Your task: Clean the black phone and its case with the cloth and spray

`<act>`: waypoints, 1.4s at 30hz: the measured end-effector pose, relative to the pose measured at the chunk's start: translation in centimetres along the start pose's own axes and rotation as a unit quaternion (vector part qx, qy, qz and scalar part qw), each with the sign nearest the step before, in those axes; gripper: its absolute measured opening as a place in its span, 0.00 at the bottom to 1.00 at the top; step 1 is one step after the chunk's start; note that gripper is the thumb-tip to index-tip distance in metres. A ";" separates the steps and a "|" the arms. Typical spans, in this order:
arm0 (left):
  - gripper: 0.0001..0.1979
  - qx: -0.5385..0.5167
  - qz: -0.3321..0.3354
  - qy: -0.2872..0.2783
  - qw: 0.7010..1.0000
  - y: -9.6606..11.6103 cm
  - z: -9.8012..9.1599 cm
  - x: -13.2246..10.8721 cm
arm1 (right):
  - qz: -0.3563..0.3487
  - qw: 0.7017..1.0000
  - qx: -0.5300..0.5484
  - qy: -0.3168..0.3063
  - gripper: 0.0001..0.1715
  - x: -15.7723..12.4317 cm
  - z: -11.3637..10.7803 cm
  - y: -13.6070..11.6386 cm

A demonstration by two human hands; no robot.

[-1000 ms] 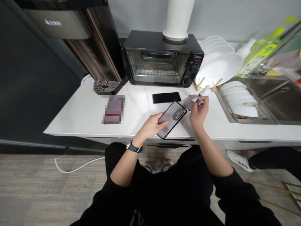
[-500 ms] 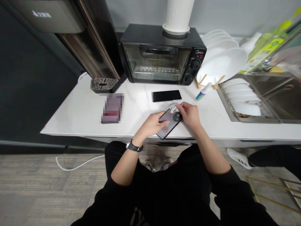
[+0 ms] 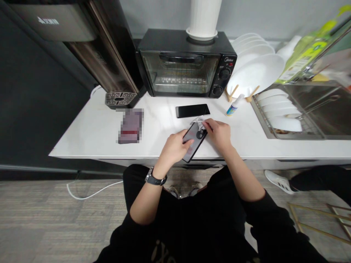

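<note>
My left hand (image 3: 174,147) grips a phone case (image 3: 195,145) with a smoky see-through back, a black rim and a round dark camera part. Its thumb lies across the back, and a pinkish patch shows through the panel. The case is tilted above the counter's front edge. My right hand (image 3: 218,134) pinches a crumpled white wipe (image 3: 199,122) against the case's upper end, by the camera part. Just behind lies a black phone (image 3: 193,110), screen up. A small white spray bottle (image 3: 233,107) with a blue and yellow label stands to the right.
A blurred-out purplish item (image 3: 132,124) lies on the white counter (image 3: 90,135) at left, before a drinks dispenser (image 3: 120,98). A black toaster oven (image 3: 178,73) stands behind. White plates (image 3: 255,73) and a sink (image 3: 323,109) are at right. Another person's shoe (image 3: 279,181) shows below.
My right hand and the wipe have shifted slightly left along the top of the case, and the wipe now covers more of its upper edge. The case has turned a little more upright.
</note>
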State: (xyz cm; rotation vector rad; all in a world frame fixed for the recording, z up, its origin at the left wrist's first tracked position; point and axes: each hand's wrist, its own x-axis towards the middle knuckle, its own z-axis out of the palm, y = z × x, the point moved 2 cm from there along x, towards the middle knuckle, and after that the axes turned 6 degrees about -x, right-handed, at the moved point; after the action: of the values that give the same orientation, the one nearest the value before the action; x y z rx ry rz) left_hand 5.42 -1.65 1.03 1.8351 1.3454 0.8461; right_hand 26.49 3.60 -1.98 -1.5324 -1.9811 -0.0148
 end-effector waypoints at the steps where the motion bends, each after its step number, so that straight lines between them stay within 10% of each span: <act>1: 0.07 0.014 0.003 0.013 1.000 0.3 -0.2 -0.2 | -0.027 0.999 0.047 0.006 0.29 -0.2 0.0 -0.3; 18: 0.07 0.145 -0.003 -0.018 0.989 2.6 1.8 -2.1 | 0.065 0.998 0.016 -0.004 0.36 -1.5 -1.1 0.1; 23: 0.07 0.182 -0.011 0.043 0.982 2.8 1.1 -2.2 | -0.017 0.994 0.100 -0.040 0.36 -1.2 -1.0 -0.2; 42: 0.10 0.107 -0.043 -0.007 0.993 2.9 1.6 -2.7 | 0.018 0.994 0.103 -0.019 0.33 -1.6 -1.4 0.2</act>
State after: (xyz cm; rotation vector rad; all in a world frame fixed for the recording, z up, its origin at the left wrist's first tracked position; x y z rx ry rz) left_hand 7.56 -5.11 2.32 1.9236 1.5446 0.6642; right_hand 27.50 1.72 -1.74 -1.4427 -1.9186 0.2280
